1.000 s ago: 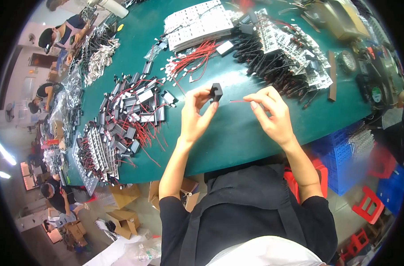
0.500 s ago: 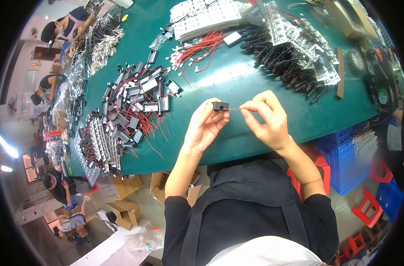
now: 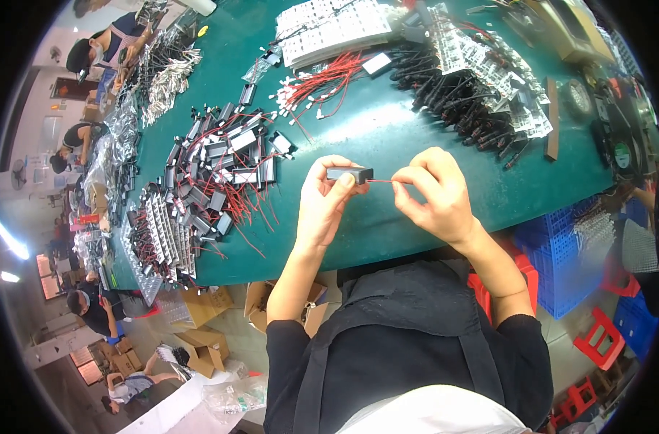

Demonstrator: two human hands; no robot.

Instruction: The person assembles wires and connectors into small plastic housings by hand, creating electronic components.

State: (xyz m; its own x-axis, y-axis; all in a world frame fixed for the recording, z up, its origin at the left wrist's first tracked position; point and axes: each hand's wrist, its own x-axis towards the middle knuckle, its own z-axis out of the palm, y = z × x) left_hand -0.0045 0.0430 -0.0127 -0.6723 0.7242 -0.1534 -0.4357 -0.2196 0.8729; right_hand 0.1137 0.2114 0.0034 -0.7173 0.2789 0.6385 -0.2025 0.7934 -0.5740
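Observation:
A small black rectangular case (image 3: 347, 173) is gripped between the thumb and fingers of my left hand (image 3: 323, 202), its long side turned upward. From its right end a thin red wire (image 3: 382, 180) runs out straight and level. My right hand (image 3: 439, 199) pinches the far end of that wire between thumb and forefinger, about a hand's width from the case. Both hands are above the green table (image 3: 387, 231). To the left lies a heap of similar black cases (image 3: 217, 155) with red wires trailing from them.
Red wires with white connectors (image 3: 326, 83) lie beyond my hands, near stacked white sheets (image 3: 333, 32). Black cables (image 3: 452, 105) spread at the far right beside a brown strip (image 3: 552, 119). Blue crates (image 3: 557, 264) and a red stool (image 3: 601, 338) stand right of the table. Co-workers are at the left.
My left hand has turned the case, so its long side shows now instead of its end. My right hand keeps its pinch on the wire, almost unmoved.

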